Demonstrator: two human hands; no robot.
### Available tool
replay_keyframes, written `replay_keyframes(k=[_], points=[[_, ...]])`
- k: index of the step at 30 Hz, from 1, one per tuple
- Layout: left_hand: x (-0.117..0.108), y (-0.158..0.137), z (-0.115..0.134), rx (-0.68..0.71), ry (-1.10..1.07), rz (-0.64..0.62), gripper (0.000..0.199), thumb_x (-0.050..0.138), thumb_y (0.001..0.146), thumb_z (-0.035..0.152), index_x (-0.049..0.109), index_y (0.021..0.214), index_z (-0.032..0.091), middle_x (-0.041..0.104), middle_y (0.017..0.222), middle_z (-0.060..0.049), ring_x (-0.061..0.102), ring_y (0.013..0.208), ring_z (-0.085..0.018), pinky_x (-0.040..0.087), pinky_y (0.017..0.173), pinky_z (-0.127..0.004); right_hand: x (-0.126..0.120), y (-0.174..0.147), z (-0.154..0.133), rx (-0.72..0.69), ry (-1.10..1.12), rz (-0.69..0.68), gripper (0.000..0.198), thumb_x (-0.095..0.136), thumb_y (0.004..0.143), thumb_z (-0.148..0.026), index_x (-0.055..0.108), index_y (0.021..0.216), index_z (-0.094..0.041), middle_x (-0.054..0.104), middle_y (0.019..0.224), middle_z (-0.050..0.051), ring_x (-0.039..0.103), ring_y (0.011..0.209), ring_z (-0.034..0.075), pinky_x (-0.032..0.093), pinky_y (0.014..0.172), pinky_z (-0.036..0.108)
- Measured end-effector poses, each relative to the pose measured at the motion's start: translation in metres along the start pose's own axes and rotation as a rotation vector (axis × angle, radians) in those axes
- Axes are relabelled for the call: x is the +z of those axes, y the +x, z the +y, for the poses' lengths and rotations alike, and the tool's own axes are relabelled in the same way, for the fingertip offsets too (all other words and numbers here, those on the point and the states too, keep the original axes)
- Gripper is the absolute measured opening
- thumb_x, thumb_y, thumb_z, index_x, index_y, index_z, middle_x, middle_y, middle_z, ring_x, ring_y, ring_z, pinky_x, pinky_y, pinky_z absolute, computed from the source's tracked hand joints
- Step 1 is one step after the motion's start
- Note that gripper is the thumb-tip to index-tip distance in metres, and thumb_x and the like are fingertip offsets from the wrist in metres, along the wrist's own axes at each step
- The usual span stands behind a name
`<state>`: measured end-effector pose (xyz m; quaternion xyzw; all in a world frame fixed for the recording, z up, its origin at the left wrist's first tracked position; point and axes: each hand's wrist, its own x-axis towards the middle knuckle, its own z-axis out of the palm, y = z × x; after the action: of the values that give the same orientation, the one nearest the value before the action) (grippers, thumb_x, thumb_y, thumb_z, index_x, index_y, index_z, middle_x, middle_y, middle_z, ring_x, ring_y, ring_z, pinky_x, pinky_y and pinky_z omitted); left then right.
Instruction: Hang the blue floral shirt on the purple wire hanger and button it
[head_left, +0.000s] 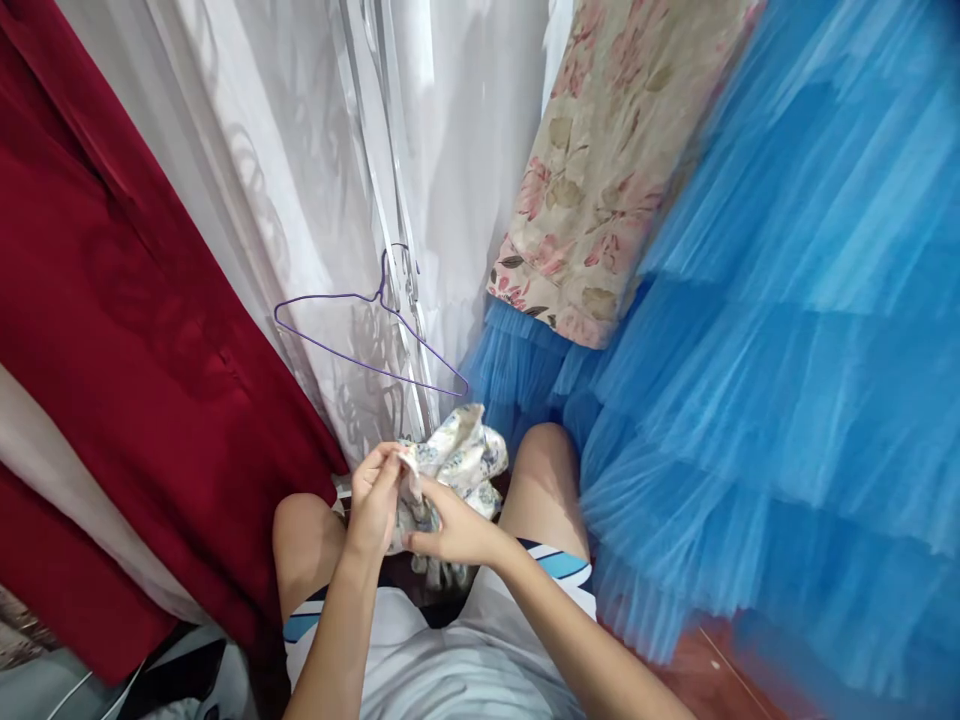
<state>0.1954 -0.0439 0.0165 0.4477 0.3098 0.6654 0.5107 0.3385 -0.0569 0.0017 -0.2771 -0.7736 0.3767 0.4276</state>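
A bunched white cloth with a small blue and yellowish flower print (469, 462) is held in front of my lap, between my knees. My left hand (373, 495) pinches its near left edge between thumb and fingertips. On the other side, my right hand (457, 525) grips the folds, its fingers partly hidden by the fabric. Whether the cloth is a garment I cannot tell. Just beyond it, a bare purple wire hanger (341, 355) hangs against white fabric, apart from both hands.
Long dark red fabric (150, 280) hangs on the left, sheer white fabric (465, 150) ahead. To the right are a beige floral garment (592, 190) and a wide layered blue tulle skirt (787, 400) close to my right knee. Reddish floor (697, 660) shows at lower right.
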Motion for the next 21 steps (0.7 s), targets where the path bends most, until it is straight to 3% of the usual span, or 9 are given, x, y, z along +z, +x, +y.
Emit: replay_keyframes(k=[2, 4, 7, 8, 10, 13, 18, 19, 21], points=[[0.011, -0.005, 0.005, 0.069, 0.19, -0.099, 0.021, 0.07, 0.083, 0.035, 0.07, 0.098, 0.02, 0.068, 0.092, -0.005, 0.064, 0.086, -0.017, 0.049, 0.082, -0.027, -0.002, 0.0, -0.004, 0.082, 0.154, 0.02, 0.021, 0.062, 0.083, -0.031, 0.06, 0.098, -0.017, 0.061, 0.092, 0.004, 0.056, 0.086, 0.019, 0.046, 0.082, 0.031], [0.015, -0.007, 0.006, 0.094, 0.289, -0.205, 0.041, 0.071, 0.083, 0.033, 0.063, 0.122, 0.024, 0.067, 0.108, -0.007, 0.062, 0.104, -0.02, 0.044, 0.097, -0.031, -0.01, 0.0, -0.007, 0.158, 0.258, 0.08, 0.024, 0.054, 0.091, -0.039, 0.06, 0.089, -0.016, 0.058, 0.08, 0.001, 0.052, 0.075, 0.016, 0.045, 0.074, 0.028], [0.011, -0.012, -0.005, -0.092, 0.208, -0.461, 0.074, 0.07, 0.083, 0.038, 0.035, 0.148, 0.032, 0.061, 0.126, -0.008, 0.058, 0.117, -0.023, 0.041, 0.104, -0.038, -0.035, -0.004, -0.015, 0.21, 0.348, 0.037, 0.027, 0.058, 0.089, -0.042, 0.062, 0.09, -0.015, 0.059, 0.078, 0.0, 0.051, 0.072, 0.014, 0.044, 0.07, 0.026], [0.008, -0.014, -0.011, -0.183, 0.19, -0.554, 0.074, 0.07, 0.083, 0.042, 0.036, 0.148, 0.03, 0.062, 0.124, -0.009, 0.059, 0.113, -0.025, 0.044, 0.1, -0.039, -0.047, -0.008, -0.018, 0.226, 0.35, 0.008, 0.026, 0.06, 0.087, -0.04, 0.063, 0.087, -0.015, 0.058, 0.075, 0.0, 0.05, 0.068, 0.013, 0.043, 0.066, 0.025], [-0.001, -0.02, -0.025, -0.28, 0.283, -0.651, 0.059, 0.07, 0.081, 0.047, 0.057, 0.131, 0.02, 0.067, 0.108, -0.01, 0.063, 0.101, -0.027, 0.049, 0.091, -0.038, -0.078, -0.014, -0.025, 0.24, 0.288, -0.023, 0.022, 0.065, 0.082, -0.035, 0.064, 0.076, -0.014, 0.055, 0.065, -0.002, 0.046, 0.059, 0.011, 0.038, 0.056, 0.022], [-0.013, -0.026, -0.038, -0.19, 0.565, -0.564, 0.037, 0.07, 0.08, 0.045, 0.071, 0.097, 0.013, 0.067, 0.091, -0.007, 0.061, 0.087, -0.023, 0.049, 0.081, -0.032, -0.138, -0.011, -0.03, 0.179, 0.127, 0.086, 0.018, 0.071, 0.07, -0.027, 0.063, 0.062, -0.013, 0.052, 0.056, -0.003, 0.042, 0.052, 0.01, 0.032, 0.051, 0.022], [-0.019, -0.018, -0.02, -0.025, 0.634, -0.343, 0.027, 0.069, 0.081, 0.042, 0.067, 0.086, 0.015, 0.061, 0.075, -0.001, 0.055, 0.071, -0.015, 0.044, 0.064, -0.023, -0.226, 0.06, -0.026, 0.039, -0.009, 0.477, 0.02, 0.067, 0.063, -0.029, 0.061, 0.051, -0.014, 0.055, 0.05, -0.002, 0.045, 0.051, 0.012, 0.034, 0.052, 0.023], [-0.018, -0.015, -0.01, 0.0, 0.619, -0.305, 0.026, 0.069, 0.081, 0.041, 0.066, 0.085, 0.016, 0.06, 0.074, -0.001, 0.054, 0.069, -0.015, 0.043, 0.062, -0.022, -0.233, 0.081, -0.026, 0.039, -0.007, 0.487, 0.019, 0.067, 0.062, -0.029, 0.061, 0.052, -0.014, 0.054, 0.05, -0.002, 0.047, 0.053, 0.012, 0.035, 0.053, 0.023], [-0.018, -0.007, 0.011, 0.05, 0.585, -0.234, 0.023, 0.07, 0.08, 0.04, 0.066, 0.084, 0.018, 0.059, 0.073, 0.0, 0.052, 0.067, -0.014, 0.042, 0.059, -0.021, -0.234, 0.119, -0.029, 0.094, 0.048, 0.37, 0.016, 0.07, 0.064, -0.029, 0.065, 0.063, -0.014, 0.06, 0.059, -0.002, 0.052, 0.058, 0.012, 0.039, 0.057, 0.022]])
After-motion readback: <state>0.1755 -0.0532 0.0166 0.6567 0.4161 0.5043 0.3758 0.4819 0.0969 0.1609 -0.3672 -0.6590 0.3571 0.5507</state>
